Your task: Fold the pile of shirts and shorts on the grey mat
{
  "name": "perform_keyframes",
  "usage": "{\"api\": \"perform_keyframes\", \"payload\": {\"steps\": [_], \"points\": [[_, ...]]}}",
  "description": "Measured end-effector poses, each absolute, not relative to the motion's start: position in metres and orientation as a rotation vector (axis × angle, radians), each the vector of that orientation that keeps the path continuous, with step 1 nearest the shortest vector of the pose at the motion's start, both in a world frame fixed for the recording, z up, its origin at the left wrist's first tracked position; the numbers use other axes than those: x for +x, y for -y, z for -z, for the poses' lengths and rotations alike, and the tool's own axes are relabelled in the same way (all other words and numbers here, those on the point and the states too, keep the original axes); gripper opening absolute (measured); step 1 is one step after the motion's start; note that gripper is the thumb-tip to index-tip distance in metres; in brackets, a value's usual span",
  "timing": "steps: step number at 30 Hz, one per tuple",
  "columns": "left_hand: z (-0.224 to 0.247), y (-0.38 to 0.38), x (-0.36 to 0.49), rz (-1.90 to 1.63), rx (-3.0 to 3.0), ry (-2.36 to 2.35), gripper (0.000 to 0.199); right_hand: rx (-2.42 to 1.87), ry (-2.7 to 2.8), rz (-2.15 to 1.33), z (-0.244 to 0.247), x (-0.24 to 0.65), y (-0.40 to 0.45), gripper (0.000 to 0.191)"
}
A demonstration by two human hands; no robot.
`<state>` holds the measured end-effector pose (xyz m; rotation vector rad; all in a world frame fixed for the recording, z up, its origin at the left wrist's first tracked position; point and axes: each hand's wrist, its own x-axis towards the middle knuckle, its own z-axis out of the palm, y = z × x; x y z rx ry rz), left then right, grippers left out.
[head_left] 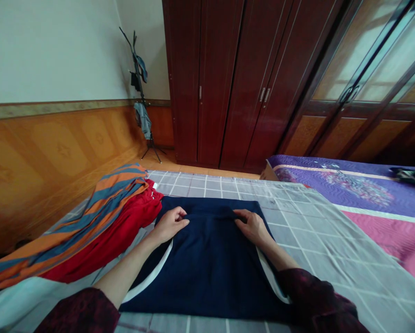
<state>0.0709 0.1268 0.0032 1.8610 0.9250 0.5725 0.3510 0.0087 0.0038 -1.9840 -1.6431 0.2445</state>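
A dark navy garment (210, 268) lies spread flat on the bed in front of me, with a curved white stripe running down each side. I cannot tell exactly what kind of garment it is. Near its far edge a band of the cloth forms a crosswise fold. My left hand (171, 224) pinches the fold at its left end, fingers curled and thumb close to them. At the right end, my right hand (253, 227) grips the same fold between thumb and fingers. Both forearms rest over the garment's sides, partly covering the white stripes.
Left of the garment lie red clothing (124, 236) and an orange-and-blue striped cloth (100, 212). A grey checked sheet (311, 240) covers the bed. Purple and pink bedding (349, 185) is at the right. Beyond stand a coat rack (143, 99) and a dark red wardrobe (214, 83).
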Motion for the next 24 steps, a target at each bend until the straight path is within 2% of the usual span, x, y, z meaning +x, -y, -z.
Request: {"api": "perform_keyframes", "payload": {"steps": [4, 7, 10, 13, 17, 21, 24], "points": [[-0.002, -0.127, 0.07, -0.596, 2.091, -1.063, 0.021, -2.034, 1.728, -0.11, -0.012, 0.351, -0.003, 0.037], [-0.007, -0.127, 0.068, -0.55, 2.263, -1.132, 0.019, -2.029, 1.819, -0.02, -0.028, 0.349, 0.007, 0.045], [-0.015, -0.124, 0.064, -0.478, 2.347, -1.16, 0.017, -1.907, 2.036, 0.113, -0.047, 0.334, 0.021, 0.055], [-0.024, -0.116, 0.064, -0.52, 2.434, -1.172, 0.018, -1.746, 2.27, 0.106, -0.054, 0.307, 0.033, 0.061], [-0.028, -0.102, 0.068, -0.628, 2.624, -1.051, 0.024, -1.755, 2.401, 0.018, -0.036, 0.282, 0.034, 0.062], [-0.019, -0.101, 0.073, -0.636, 2.508, -1.174, 0.03, -1.829, 2.4, -0.016, -0.011, 0.283, 0.024, 0.063], [-0.013, -0.107, 0.077, -0.644, 2.461, -1.102, 0.022, -1.8, 2.403, -0.025, -0.003, 0.289, 0.021, 0.065]]}}
